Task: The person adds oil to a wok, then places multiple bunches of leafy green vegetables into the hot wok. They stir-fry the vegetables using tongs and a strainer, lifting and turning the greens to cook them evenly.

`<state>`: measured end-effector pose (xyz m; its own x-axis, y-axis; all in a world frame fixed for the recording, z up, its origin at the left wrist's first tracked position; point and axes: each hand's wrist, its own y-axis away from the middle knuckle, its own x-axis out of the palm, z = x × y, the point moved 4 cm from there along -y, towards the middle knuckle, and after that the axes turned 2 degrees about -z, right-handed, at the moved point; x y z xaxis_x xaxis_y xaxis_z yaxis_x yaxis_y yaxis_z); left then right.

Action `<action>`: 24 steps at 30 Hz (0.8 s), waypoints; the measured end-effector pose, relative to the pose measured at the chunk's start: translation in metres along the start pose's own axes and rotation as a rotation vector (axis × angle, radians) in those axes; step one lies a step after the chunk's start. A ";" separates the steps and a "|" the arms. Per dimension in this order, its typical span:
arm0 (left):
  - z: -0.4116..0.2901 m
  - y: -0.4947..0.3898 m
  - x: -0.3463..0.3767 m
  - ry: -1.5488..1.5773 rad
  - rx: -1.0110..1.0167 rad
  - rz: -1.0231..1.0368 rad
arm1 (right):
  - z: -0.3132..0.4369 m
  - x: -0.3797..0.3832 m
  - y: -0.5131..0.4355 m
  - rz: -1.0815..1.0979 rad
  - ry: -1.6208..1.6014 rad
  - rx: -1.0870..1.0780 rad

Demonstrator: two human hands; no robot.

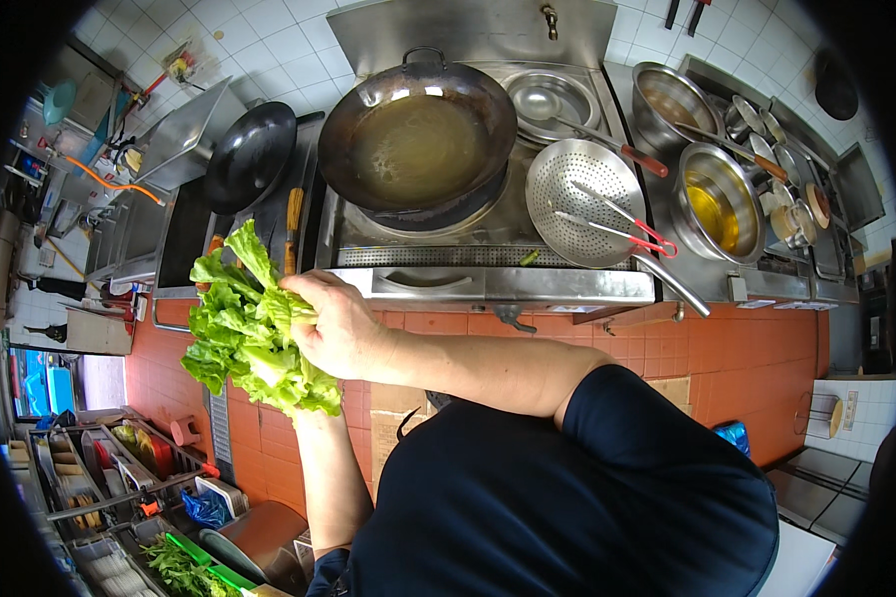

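My right hand (340,326) grips a bunch of green lettuce leaves (250,336) on its right side, left of the stove front. The left forearm comes up from below to the same bunch; my left hand is hidden beneath the leaves, so its fingers do not show. Beyond the lettuce, a large wok (418,142) with cloudy yellowish liquid sits on the burner. Right of the wok lies a perforated metal strainer (579,179) with red-handled tongs (620,224) across it. A ladle (590,134) rests over a round metal pan behind the strainer.
A black wok (252,158) and a wooden-handled brush (293,224) lie left of the burner. To the right stand a steel bowl of yellow oil (720,205) and another steel bowl (676,104). Shelves (131,492) with containers are at lower left. A scrap of green (529,257) lies on the stove edge.
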<state>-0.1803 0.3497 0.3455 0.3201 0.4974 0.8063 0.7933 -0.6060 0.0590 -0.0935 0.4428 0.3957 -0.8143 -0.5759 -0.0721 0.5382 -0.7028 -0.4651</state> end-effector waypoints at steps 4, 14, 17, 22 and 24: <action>-0.002 0.004 0.001 -0.078 0.045 -0.023 | 0.000 0.002 0.003 0.009 0.005 0.010; -0.005 0.012 -0.005 0.035 0.014 -0.015 | 0.004 0.006 0.010 0.044 -0.013 0.024; -0.004 0.015 -0.001 0.051 -0.002 -0.043 | 0.001 0.008 0.012 0.033 -0.004 0.012; -0.007 0.012 -0.012 0.025 0.005 -0.021 | 0.001 0.012 0.013 0.033 -0.008 0.001; -0.007 0.012 -0.012 0.030 0.003 -0.028 | 0.001 0.012 0.014 0.038 -0.014 0.004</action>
<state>-0.1787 0.3319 0.3406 0.2823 0.4949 0.8218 0.8033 -0.5902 0.0795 -0.0961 0.4256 0.3891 -0.7904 -0.6077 -0.0771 0.5692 -0.6820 -0.4591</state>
